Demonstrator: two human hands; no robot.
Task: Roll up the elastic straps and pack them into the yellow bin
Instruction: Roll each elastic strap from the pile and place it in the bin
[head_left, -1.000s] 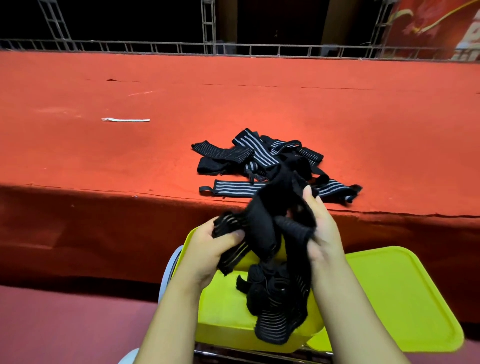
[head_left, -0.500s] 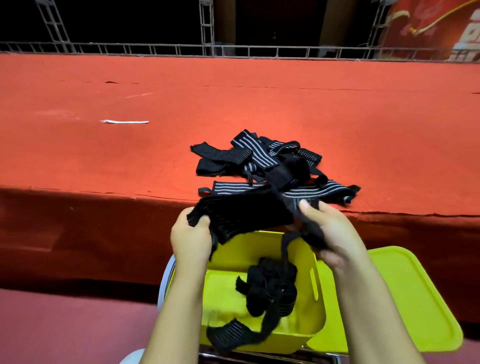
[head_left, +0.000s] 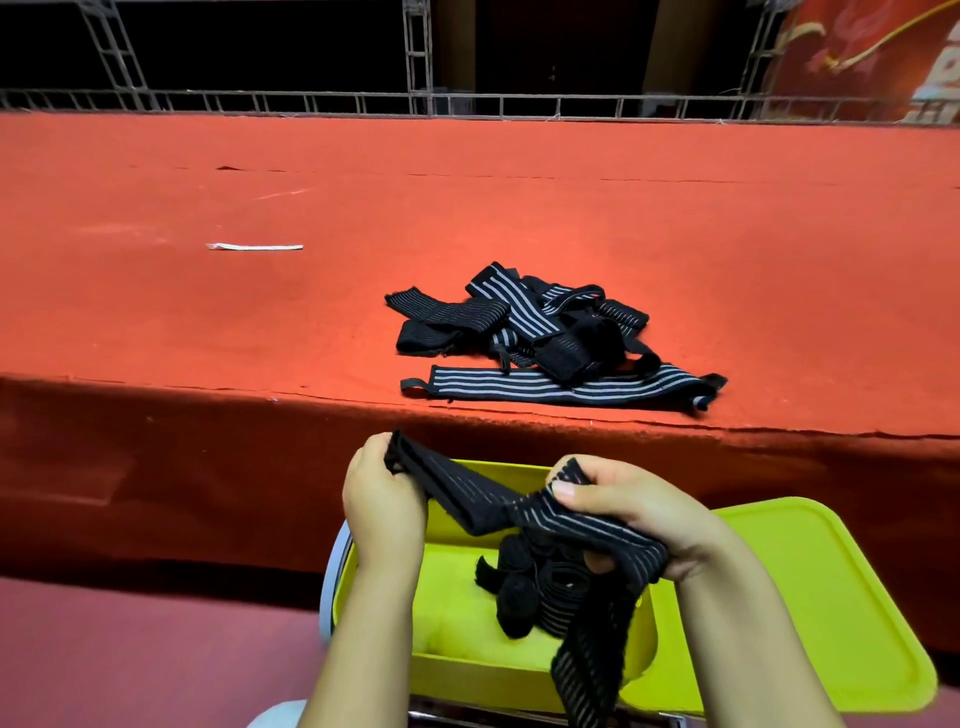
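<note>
We have pulled the bunched strap (head_left: 498, 506) out flat between left hand (head_left: 382, 506) and right hand (head_left: 631, 512), fingers pinching each end above the yellow bin (head_left: 457, 629); rolling can start. More straps (head_left: 545, 338) wait on the bench (head_left: 260, 312).

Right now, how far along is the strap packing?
Done: a few rolled black elastic straps already lie in the yellow plastic bin. In hand: both hands, left and right, grip one unrolled black strap above the bin, its tail hanging down. Left: a loose pile of striped straps on the red carpeted platform.
</note>
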